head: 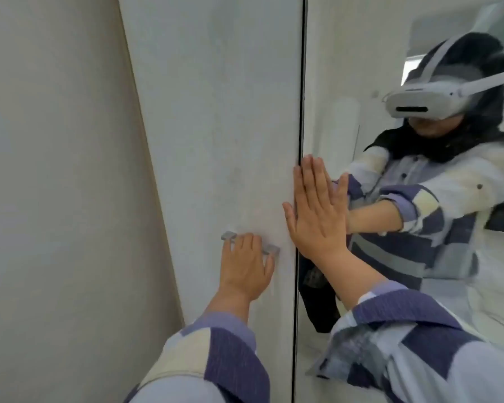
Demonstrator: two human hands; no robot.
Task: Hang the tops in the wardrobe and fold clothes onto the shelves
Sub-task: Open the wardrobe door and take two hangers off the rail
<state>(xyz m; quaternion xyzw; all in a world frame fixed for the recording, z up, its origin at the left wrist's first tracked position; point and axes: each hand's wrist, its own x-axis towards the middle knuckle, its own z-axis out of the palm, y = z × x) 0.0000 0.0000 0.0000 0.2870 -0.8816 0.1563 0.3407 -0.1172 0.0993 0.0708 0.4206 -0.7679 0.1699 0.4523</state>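
Note:
A tall white wardrobe door (216,112) fills the middle of the head view, closed against a mirrored door (346,68) on its right. My left hand (245,269) is curled around the small metal door handle (271,248) low on the white door. My right hand (317,210) lies flat with fingers together and straight, palm pressed across the seam between the two doors. No clothes or hangers are in sight. Both my sleeves are patched in purple, cream and pale blue.
A plain beige wall (56,170) stands to the left of the wardrobe. The mirror reflects a person wearing a white headset and a dark scarf, with both arms stretched toward the doors.

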